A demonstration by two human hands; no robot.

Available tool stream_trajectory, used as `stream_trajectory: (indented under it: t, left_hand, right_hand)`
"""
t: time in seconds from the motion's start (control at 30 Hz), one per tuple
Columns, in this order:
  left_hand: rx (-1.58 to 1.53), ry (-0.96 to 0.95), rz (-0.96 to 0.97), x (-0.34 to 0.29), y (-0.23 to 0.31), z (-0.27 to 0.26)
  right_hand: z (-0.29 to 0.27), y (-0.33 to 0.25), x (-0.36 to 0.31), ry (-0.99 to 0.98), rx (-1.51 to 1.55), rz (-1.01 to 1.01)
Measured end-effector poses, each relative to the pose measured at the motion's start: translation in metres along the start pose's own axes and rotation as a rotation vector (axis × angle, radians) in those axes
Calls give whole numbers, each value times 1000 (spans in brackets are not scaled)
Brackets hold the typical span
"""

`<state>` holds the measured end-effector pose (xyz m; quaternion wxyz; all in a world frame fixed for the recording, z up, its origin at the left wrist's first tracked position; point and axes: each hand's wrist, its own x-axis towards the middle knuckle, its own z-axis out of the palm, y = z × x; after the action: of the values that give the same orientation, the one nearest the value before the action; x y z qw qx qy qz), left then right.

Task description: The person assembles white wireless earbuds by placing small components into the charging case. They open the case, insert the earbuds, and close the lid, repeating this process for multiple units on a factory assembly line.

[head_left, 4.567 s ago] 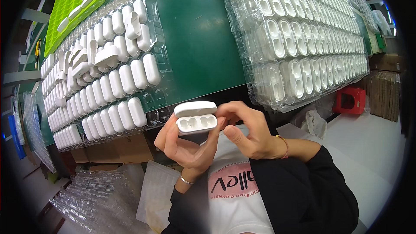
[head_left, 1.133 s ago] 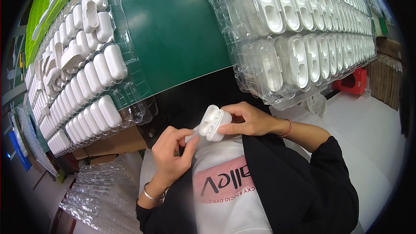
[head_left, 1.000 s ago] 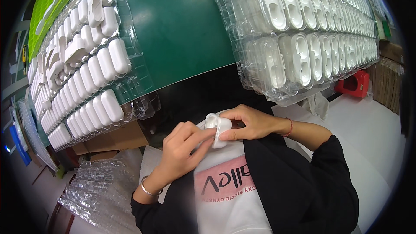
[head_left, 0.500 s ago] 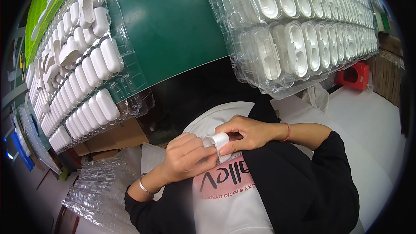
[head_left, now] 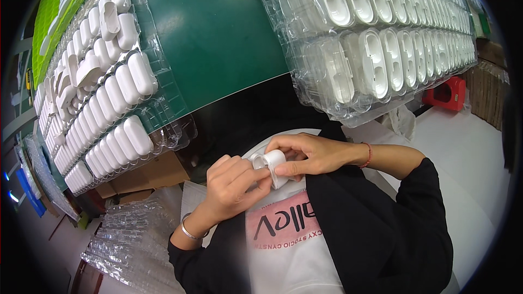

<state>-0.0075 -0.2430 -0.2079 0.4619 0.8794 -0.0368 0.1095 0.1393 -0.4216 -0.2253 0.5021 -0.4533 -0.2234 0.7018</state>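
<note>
In front of my chest I hold a small white plastic earbud case (head_left: 274,159), its hollow end facing left. My right hand (head_left: 311,155) grips its right side between thumb and fingers. My left hand (head_left: 235,188) is closed at its left side, with the fingertips at the opening; the fingers partly hide the case. Whether a smaller part sits inside it I cannot make out. On the left, a clear plastic tray (head_left: 163,84) carries rows of white rounded case shells (head_left: 143,73), several lying loose on top. To the right, stacked clear trays (head_left: 305,84) hold white two-hollow inserts (head_left: 375,62).
The green tabletop (head_left: 212,27) lies between the two groups of trays. Empty clear trays (head_left: 131,239) are stacked at the lower left, near a cardboard box (head_left: 150,174). A red plastic object (head_left: 445,93) sits at the right, and a bright green mat (head_left: 52,16) at the far left.
Both hands have shifted slightly upward with the case, which has tilted so its open end shows more. My left fingertips are now at the opening.
</note>
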Motion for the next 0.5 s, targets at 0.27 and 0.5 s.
stream_trajectory:
  t: [0.27,0.5]
  left_hand:
    - [-92,5,-232,-2,1,10]
    - [-19,32,-318,3,9,26]
  right_hand:
    - [5,1,6,135,-752,-373]
    - [11,16,10,304,-1031,-282]
